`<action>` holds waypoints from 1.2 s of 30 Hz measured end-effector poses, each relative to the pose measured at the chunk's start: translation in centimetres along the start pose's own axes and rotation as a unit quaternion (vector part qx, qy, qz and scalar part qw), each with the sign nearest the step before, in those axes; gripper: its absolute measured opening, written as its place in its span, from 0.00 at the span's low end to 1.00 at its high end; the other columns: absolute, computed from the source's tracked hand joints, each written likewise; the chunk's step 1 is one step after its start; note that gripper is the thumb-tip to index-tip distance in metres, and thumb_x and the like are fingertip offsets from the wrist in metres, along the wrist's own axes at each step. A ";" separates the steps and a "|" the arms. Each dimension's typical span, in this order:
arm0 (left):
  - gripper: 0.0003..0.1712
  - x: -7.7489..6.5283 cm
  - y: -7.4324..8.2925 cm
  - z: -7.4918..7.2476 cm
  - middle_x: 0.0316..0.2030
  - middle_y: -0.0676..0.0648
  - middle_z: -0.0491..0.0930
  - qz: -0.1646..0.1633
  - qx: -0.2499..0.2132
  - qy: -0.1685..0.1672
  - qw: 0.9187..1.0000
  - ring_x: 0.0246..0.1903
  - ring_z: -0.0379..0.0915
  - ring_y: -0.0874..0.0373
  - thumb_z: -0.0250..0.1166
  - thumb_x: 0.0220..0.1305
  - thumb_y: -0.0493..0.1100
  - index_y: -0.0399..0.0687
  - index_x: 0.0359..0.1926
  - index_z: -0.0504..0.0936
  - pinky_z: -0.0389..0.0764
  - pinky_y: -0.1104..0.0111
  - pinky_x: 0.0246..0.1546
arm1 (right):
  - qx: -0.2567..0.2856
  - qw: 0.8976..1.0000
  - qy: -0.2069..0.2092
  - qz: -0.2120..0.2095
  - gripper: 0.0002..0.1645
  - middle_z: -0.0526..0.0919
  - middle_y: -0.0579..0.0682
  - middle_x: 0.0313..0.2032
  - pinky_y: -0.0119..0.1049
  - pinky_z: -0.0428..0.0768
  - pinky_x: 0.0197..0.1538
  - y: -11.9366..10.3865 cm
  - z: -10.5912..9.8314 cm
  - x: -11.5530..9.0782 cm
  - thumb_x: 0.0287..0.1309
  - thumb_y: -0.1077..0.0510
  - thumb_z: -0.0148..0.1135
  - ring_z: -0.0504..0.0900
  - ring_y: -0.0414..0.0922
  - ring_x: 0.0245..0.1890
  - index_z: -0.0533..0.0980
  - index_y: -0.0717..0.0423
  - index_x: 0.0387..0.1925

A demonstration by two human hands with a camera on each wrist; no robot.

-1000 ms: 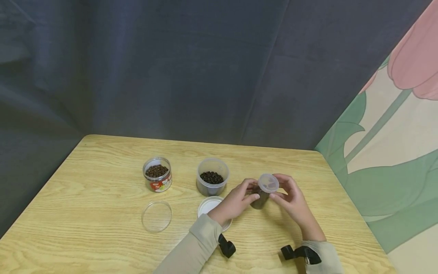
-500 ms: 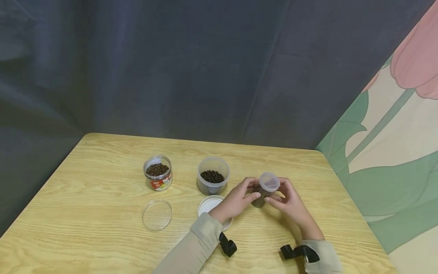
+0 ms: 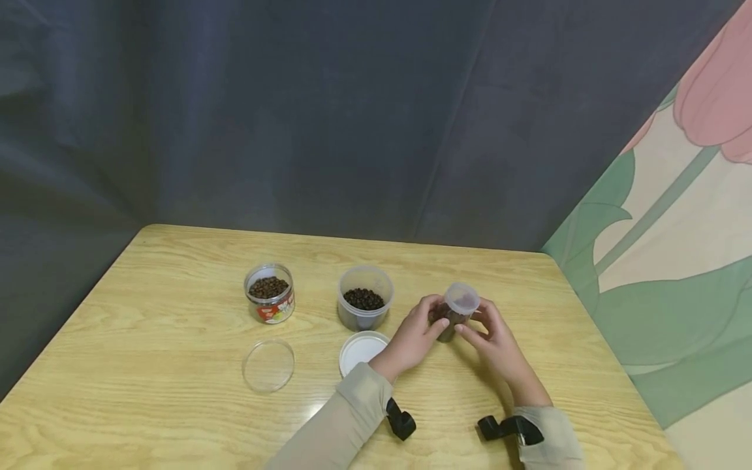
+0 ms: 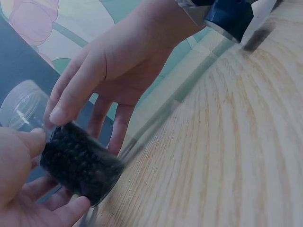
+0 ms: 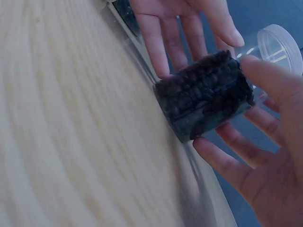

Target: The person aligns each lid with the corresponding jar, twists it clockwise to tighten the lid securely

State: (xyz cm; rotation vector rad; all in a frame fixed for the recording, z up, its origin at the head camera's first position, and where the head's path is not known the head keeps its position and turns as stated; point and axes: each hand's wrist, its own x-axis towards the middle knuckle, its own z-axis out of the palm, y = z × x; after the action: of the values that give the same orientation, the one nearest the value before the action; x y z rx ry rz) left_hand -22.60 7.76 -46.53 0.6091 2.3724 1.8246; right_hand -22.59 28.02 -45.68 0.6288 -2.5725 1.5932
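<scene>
A clear jar (image 3: 448, 324) of dark beans, with a translucent lid (image 3: 463, 298) on top, is between both hands at the table's right half. My left hand (image 3: 410, 337) holds its left side, thumb in front and fingers behind. From the other side my right hand (image 3: 498, 339) grips it, thumb on the near wall. Both wrist views show the jar (image 4: 78, 163) with fingers curled round it and its base at or just above the wood; contact is hard to tell. Left of the hands stands a lidless tub (image 3: 364, 320) of dark beans. A white lid (image 3: 360, 349) lies before it, partly behind my left wrist.
On the left stands a clear jar with a red label (image 3: 275, 312), lidless, holding brown beans. A clear round lid (image 3: 268, 365) lies in front of it. The wooden table (image 3: 147, 339) meets a dark curtain (image 3: 294, 130) behind and a flower-patterned cloth (image 3: 675, 294) at right.
The jar and both hands have shifted slightly away from me. My right thumb and fingers have come down from beside the lid onto the jar's wall. The other containers stay put.
</scene>
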 end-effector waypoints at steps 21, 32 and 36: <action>0.28 0.9 1.0 0.7 0.68 0.34 0.67 -0.019 0.064 0.055 0.996 0.67 0.66 0.42 0.49 0.81 0.44 0.40 0.75 0.57 0.72 0.52 0.68 | -0.040 0.998 0.037 0.021 0.35 0.62 0.67 0.72 0.64 0.78 0.58 -0.2 1.7 0.8 0.76 0.61 0.52 0.70 0.68 0.64 0.54 0.55 0.78; 0.32 1.2 1.3 0.5 0.69 0.32 0.65 -0.054 0.077 0.045 0.995 0.69 0.64 0.42 0.49 0.81 0.47 0.36 0.76 0.55 0.68 0.52 0.70 | -0.043 0.998 0.041 0.010 0.36 0.63 0.68 0.70 0.67 0.77 0.59 0.1 1.9 1.0 0.77 0.60 0.52 0.70 0.69 0.64 0.52 0.54 0.79; 0.34 0.7 1.8 0.2 0.71 0.33 0.62 -0.075 0.073 0.033 0.994 0.70 0.62 0.42 0.49 0.81 0.48 0.37 0.78 0.51 0.68 0.52 0.70 | -0.041 0.998 0.046 0.016 0.36 0.65 0.68 0.69 0.67 0.76 0.60 0.0 2.0 0.8 0.77 0.60 0.52 0.70 0.69 0.64 0.52 0.53 0.79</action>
State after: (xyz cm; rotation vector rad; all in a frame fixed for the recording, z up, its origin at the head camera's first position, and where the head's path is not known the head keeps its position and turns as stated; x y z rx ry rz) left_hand -22.73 8.58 -44.79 0.3751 2.5346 1.6455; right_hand -23.02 25.98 -46.41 0.4980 -2.5786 1.4795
